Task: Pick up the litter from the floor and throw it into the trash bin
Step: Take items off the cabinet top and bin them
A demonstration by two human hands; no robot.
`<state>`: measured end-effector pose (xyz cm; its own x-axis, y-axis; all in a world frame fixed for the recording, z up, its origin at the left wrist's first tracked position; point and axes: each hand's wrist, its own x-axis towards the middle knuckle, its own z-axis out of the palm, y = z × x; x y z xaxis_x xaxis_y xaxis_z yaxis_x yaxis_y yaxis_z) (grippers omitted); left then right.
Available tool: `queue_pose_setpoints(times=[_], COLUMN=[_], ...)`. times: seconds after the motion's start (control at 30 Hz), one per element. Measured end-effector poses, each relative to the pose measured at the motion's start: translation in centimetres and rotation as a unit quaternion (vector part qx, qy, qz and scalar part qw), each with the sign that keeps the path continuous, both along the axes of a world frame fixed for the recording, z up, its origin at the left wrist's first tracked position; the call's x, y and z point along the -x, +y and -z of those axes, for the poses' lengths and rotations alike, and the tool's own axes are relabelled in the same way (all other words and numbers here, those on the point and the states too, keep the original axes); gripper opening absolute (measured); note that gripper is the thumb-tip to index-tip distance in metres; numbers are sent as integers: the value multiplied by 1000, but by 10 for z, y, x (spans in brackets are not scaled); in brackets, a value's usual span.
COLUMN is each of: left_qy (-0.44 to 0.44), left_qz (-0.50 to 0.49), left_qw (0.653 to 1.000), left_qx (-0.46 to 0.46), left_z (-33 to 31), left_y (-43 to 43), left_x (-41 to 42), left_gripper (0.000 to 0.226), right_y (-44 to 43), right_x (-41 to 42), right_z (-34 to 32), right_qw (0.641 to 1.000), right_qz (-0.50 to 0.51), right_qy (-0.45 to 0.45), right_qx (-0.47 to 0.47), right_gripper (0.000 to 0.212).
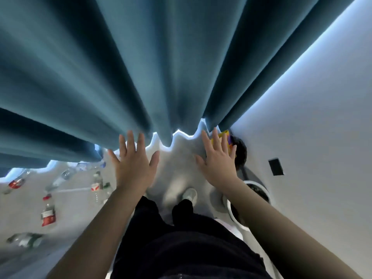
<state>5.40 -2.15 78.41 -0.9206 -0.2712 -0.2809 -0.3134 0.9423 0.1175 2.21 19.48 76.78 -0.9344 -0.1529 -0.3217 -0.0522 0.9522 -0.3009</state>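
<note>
Plastic bottles lie scattered as litter on the grey floor, left of the person's legs. The left hand and right hand reach forward flat, fingers spread wide, holding nothing. Just beyond the right hand stands a dark trash bin, below a teal curtain.

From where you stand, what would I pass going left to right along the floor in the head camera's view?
First scattered plastic bottles → left hand → white shoe → right hand → dark trash bin → black wall plate.
</note>
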Motion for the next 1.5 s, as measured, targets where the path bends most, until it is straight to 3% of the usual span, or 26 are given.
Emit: queue_pose_setpoints(times=[0.13,0.3,0.63,0.9,1.2,1.5], left_qy=[12,20,49,78,67,82], left_qz=[-102,-204,-268,-350,-473,-620], left_qw=[995,979,962,933,878,780], left_qx=[-2,-11,-5,-21,-29,-1], left_z=[-10,-11,-25,-33,-19,-26], left_y=[-47,-121,-281,-354,-395,-459], left_x=[-39,-98,-211,-263,-294,-311], left_gripper=[69,70,71,69,69,72], right_y=[-50,-142,-342,-417,-513,-659], right_x=[4,-6,-91,-116,-98,-87], right_z=[-6,-16,-36,-45,-28,-38], right_qw=[994,985,964,951,912,815], right_qz=[-103,-173,-257,-305,-409,-578], right_qy=[3,23,14,16,-20,-2], right_qx=[-30,2,67,47,23,41], right_gripper=[70,71,70,71,72,74])
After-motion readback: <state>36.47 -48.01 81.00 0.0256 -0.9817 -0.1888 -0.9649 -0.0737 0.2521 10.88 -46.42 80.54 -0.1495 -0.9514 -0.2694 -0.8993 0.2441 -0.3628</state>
